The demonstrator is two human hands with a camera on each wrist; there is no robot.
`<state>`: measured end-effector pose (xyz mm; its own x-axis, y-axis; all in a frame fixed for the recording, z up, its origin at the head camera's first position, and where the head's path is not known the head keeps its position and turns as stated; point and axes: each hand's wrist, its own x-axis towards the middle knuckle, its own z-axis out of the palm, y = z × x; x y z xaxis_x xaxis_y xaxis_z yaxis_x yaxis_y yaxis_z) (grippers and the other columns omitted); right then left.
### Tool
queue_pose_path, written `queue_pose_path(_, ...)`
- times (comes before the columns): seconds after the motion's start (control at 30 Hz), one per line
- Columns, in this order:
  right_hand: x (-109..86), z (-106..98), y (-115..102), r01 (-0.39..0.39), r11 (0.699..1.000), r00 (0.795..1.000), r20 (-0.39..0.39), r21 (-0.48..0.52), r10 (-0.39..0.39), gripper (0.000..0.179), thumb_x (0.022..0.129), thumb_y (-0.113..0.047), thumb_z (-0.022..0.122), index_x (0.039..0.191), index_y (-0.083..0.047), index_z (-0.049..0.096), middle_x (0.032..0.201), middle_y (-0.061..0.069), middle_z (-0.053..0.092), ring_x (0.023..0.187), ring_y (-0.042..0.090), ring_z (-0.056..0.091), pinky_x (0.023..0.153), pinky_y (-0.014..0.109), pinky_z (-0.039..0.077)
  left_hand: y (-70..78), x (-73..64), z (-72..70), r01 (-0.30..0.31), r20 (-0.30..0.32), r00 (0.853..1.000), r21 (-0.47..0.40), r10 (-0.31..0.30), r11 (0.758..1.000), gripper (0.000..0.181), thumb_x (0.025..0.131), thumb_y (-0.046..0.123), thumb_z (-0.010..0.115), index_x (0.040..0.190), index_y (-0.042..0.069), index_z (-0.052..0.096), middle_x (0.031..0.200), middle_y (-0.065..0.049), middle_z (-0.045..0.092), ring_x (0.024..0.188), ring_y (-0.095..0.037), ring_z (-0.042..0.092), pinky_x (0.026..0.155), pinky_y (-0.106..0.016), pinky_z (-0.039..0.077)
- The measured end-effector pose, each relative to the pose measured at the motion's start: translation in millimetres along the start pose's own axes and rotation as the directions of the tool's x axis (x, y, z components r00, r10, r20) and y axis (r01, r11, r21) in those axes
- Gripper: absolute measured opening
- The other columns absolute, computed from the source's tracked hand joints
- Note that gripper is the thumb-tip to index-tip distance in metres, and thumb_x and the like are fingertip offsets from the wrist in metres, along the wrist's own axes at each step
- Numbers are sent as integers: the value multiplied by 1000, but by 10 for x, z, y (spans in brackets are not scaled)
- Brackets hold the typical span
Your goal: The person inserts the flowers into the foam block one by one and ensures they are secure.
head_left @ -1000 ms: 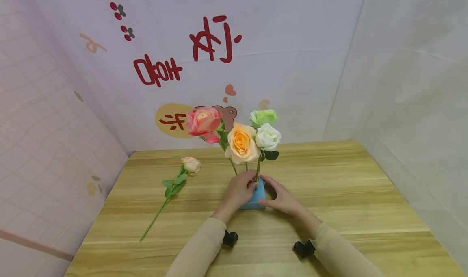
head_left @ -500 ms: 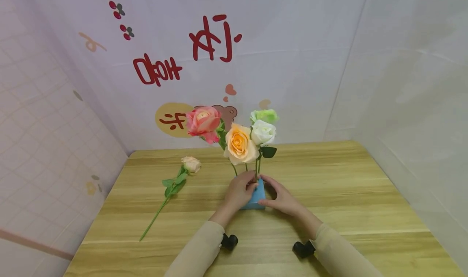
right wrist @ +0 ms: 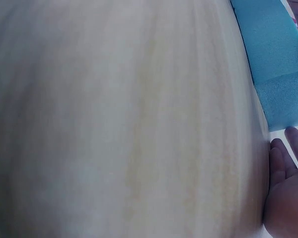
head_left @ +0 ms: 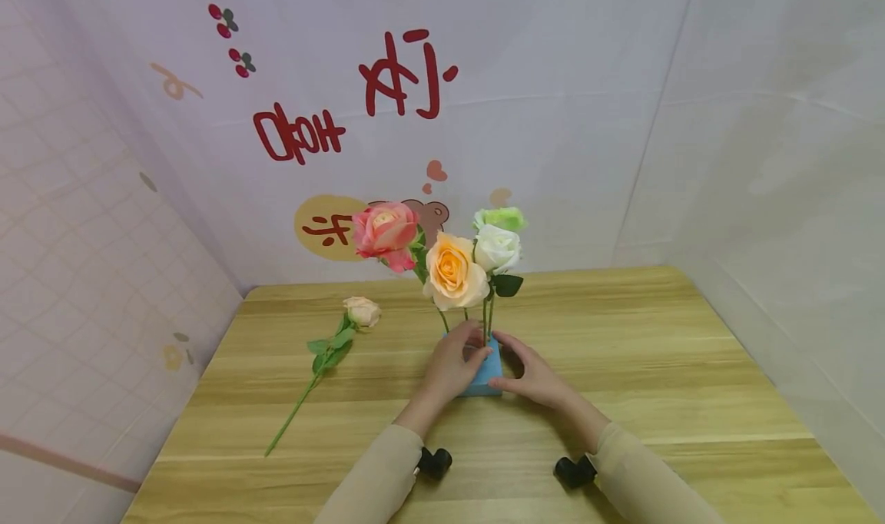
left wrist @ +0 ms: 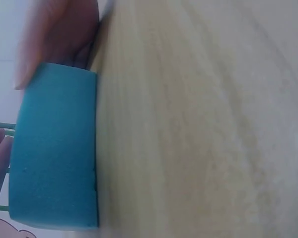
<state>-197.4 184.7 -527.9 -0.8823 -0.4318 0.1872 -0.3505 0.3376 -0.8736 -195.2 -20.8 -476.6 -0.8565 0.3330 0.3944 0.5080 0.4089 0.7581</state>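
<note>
A blue foam block [head_left: 491, 370] stands on the table with several artificial roses upright in it: pink [head_left: 386, 232], orange [head_left: 456, 272], white [head_left: 498, 249] and green [head_left: 508, 218]. My left hand [head_left: 448, 366] is over the block's left side, thumb and fingers spread apart beside the front stem. Its fingertips show near the stems at the edge of the left wrist view. My right hand [head_left: 538, 378] holds the block's right end, thumb at the front corner and fingers at the back. The block [right wrist: 278, 44] partly shows in the right wrist view.
A pale peach rose [head_left: 362, 311] with a long green stem lies on the wooden table [head_left: 622, 447] to the left. Behind and beside the table hang printed white cloths [head_left: 553, 124].
The white rose has shifted slightly left and its stem stands straighter. My left thumb and fingers have loosened from the stem. The right hand stays in place.
</note>
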Motion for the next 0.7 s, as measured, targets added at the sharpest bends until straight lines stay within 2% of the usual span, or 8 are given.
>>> queue_pose_path(0.23, -7, 2, -19, -1, 1000, 1000, -4, -17, 0, 83, 85, -19, 80, 152, -4, 34, 153, 20, 38, 140, 41, 32, 112, 61, 24, -14, -108, -72, -2, -28, 1000, -83, 0, 997, 43, 92, 6, 71, 132, 4, 56, 109, -9, 69, 100, -24, 67, 81, -31, 57)
queue_pose_path(0.37, -9, 2, -36, 2, 1000, 1000, -12, -13, -2, 83, 83, -17, 81, 152, -4, 36, 152, 20, 38, 140, 41, 33, 112, 60, 23, -83, -202, -139, -6, -57, 998, -100, 0, 995, 40, 91, 7, 71, 129, 5, 59, 106, -7, 71, 97, -23, 67, 78, -31, 57)
queue_pose_path(0.5, -7, 2, -30, 6, 1000, 1000, -23, -1, -6, 83, 82, -15, 82, 151, -4, 37, 151, 20, 40, 138, 40, 36, 113, 60, 23, -170, -297, -227, -17, -111, 994, -111, 4, 994, 36, 91, 5, 72, 125, 3, 60, 98, -5, 72, 88, -22, 68, 73, -31, 57)
queue_pose_path(0.6, -5, 6, -33, -2, 1000, 1000, -18, 2, 2, 84, 82, -15, 82, 151, -4, 36, 152, 20, 39, 139, 39, 35, 113, 59, 22, -237, -351, -317, -6, -143, 990, -145, -15, 989, 34, 91, 2, 70, 124, 1, 60, 94, -5, 72, 83, -23, 68, 69, -30, 56)
queue_pose_path(0.7, -7, 10, -42, -17, 1000, 1000, -11, -9, 17, 85, 83, -18, 82, 152, -4, 35, 153, 19, 37, 140, 38, 34, 113, 58, 23, -306, -398, -430, 37, -160, 985, -173, -65, 984, 34, 91, 2, 70, 124, 5, 61, 94, -6, 72, 82, -24, 68, 68, -28, 55)
